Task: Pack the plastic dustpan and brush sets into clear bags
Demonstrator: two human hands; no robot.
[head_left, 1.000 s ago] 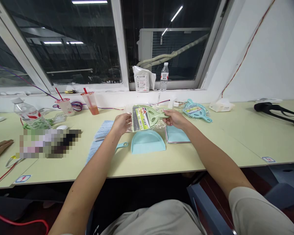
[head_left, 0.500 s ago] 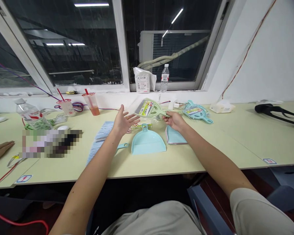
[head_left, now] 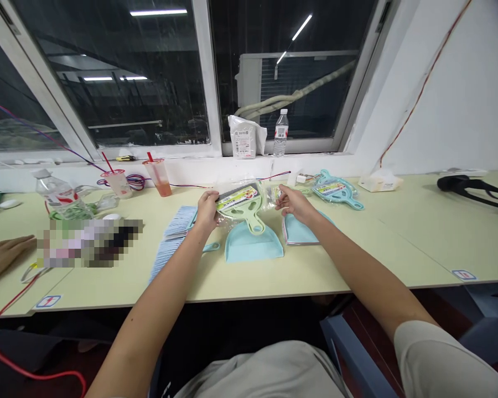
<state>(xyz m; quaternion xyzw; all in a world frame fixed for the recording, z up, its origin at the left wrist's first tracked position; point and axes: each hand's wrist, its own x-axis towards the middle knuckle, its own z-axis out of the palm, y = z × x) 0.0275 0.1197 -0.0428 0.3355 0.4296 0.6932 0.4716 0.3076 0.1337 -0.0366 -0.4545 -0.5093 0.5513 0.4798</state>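
Observation:
My left hand (head_left: 207, 211) is closed on the left edge of a pale green dustpan-and-brush set (head_left: 241, 203) in clear plastic, held above the table with its handle pointing down. At its right side, my right hand (head_left: 297, 204) has curled fingers at the clear wrapping. Another green piece with a label (head_left: 275, 192) shows partly behind that hand. Below the set, a light blue dustpan (head_left: 254, 247) lies unwrapped, its handle hidden. Blue-bristled brushes (head_left: 172, 232) lie beside my left forearm. A flat blue item (head_left: 301, 231) is partly under my right hand.
A wrapped blue dustpan set (head_left: 336, 190) lies back right, near a tissue pack (head_left: 379, 181) and black straps (head_left: 473, 190). Cups (head_left: 160, 179), a water bottle (head_left: 58, 193) and cables stand back left. Another person's hand (head_left: 8, 254) rests at the left table edge.
The green set has turned so its handle points down instead of right. My left hand, open before, has closed on its edge. My right hand has left the handle.

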